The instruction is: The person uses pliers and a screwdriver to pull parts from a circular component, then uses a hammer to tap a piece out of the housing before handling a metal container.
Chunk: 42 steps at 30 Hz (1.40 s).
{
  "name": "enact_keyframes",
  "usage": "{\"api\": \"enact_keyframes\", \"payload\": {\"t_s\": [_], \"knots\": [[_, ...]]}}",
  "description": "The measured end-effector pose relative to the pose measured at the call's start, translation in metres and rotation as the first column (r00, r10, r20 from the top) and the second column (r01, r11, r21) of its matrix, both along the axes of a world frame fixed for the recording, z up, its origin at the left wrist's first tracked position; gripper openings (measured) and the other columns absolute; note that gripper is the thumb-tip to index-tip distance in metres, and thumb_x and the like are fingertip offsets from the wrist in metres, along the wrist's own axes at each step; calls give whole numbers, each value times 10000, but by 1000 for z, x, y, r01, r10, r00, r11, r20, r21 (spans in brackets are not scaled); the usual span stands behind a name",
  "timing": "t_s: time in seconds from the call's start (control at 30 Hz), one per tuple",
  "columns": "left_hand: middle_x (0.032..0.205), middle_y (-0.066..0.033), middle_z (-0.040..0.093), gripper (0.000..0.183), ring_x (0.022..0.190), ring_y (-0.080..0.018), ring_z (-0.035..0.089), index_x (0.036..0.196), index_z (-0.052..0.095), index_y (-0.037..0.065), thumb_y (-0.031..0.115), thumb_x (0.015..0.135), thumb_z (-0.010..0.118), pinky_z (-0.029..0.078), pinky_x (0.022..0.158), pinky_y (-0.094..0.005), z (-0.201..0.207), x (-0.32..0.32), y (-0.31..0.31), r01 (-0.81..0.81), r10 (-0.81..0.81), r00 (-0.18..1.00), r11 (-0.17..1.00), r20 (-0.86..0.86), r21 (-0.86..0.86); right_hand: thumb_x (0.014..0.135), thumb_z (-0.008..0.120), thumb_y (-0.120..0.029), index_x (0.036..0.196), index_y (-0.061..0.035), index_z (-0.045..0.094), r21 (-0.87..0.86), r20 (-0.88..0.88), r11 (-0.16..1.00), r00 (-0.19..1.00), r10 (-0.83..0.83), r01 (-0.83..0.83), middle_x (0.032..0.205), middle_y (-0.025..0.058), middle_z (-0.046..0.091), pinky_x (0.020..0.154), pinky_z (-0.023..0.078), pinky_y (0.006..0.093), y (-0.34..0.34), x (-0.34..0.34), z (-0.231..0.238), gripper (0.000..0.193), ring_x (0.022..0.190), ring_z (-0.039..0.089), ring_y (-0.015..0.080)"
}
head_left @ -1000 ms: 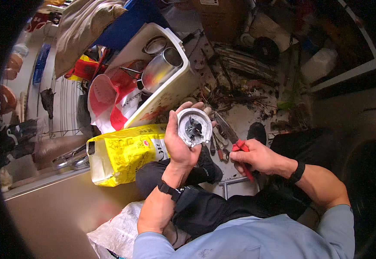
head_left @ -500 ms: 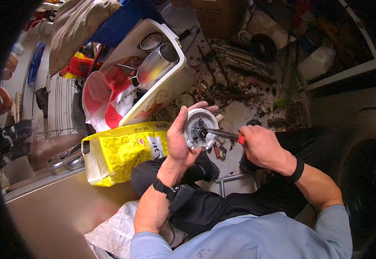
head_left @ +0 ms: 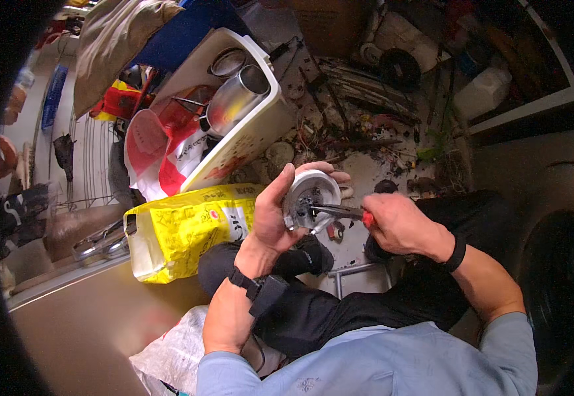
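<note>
My left hand (head_left: 268, 218) is wrapped round a round white cup-shaped housing (head_left: 332, 190), tilted so that its open side faces me. Dark bits and what look like small metal parts (head_left: 307, 203) sit inside it. My right hand (head_left: 402, 223) is closed on the red handles of a pair of pliers (head_left: 341, 211). The pliers reach leftward over the housing's rim, and their jaws are inside it, at the dark parts. Whether the jaws grip anything is too small to tell.
A yellow printed bag (head_left: 191, 228) lies left of my left hand. Behind it stands a white bin (head_left: 247, 138) holding a metal cylinder (head_left: 237, 99) and red-and-white plastic. Scraps and debris (head_left: 379, 135) litter the floor ahead. A metal tube frame (head_left: 340, 280) stands between my legs.
The housing has turned and tilted slightly in my left hand, showing more of its inner wall. My right hand and the pliers have shifted a little, with the jaws still inside.
</note>
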State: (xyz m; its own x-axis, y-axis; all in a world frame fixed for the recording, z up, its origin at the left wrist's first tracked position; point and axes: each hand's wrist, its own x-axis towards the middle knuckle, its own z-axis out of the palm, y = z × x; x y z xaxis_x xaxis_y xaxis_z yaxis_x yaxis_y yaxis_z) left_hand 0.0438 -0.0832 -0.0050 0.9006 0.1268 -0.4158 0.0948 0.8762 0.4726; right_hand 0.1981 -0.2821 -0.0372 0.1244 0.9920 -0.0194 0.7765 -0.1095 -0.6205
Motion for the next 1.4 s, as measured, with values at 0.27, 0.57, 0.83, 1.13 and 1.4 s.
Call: {"api": "enact_keyframes", "payload": {"t_s": [0.27, 0.57, 0.83, 1.13, 1.4], "knots": [[1314, -268, 623, 517, 1221, -422, 624, 1327, 568, 19, 441, 1051, 456, 515, 1036, -559, -11, -1, -3, -57, 58, 998, 998, -27, 36, 787, 644, -20, 870, -6, 501, -36, -99, 998, 993, -63, 60, 819, 202, 590, 686, 489, 527, -1, -8, -18, 167, 793, 611, 445], [1023, -230, 691, 403, 1020, -466, 657, 1066, 591, 34, 425, 1035, 497, 475, 964, -704, -32, 21, -3, -675, 624, 673, 738, -397, 15, 787, 659, -102, 824, -75, 513, 265, 351, 947, 897, -268, 179, 775, 117, 553, 617, 511, 438, 27, -7, -24, 153, 720, 608, 299], [1124, -237, 698, 441, 1019, -448, 674, 1142, 604, 52, 448, 1065, 427, 476, 966, -726, -18, 24, 1, -609, 601, 789, 792, -126, -39, 792, 624, 16, 878, -29, 503, 377, 72, 857, 911, -407, 353, 801, 182, 541, 671, 476, 484, 27, -4, -18, 155, 754, 577, 409], [1161, -213, 699, 432, 1117, -432, 668, 1171, 609, 59, 457, 1044, 494, 529, 927, -693, -20, 6, 12, -513, 516, 839, 856, -173, 67, 887, 624, -273, 963, 64, 657, -536, -165, 801, 898, -408, 265, 952, 313, 691, 811, 512, 561, 12, 14, -56, 347, 945, 661, 495], [1187, -224, 702, 439, 1089, -420, 689, 1185, 621, 37, 428, 1062, 464, 553, 925, -654, -17, 8, 11, -435, 432, 899, 900, -71, -33, 972, 603, -189, 879, -1, 654, -812, -434, 583, 713, -551, -44, 839, 156, 735, 553, 517, 372, 6, 23, -92, 216, 713, 706, 214]]}}
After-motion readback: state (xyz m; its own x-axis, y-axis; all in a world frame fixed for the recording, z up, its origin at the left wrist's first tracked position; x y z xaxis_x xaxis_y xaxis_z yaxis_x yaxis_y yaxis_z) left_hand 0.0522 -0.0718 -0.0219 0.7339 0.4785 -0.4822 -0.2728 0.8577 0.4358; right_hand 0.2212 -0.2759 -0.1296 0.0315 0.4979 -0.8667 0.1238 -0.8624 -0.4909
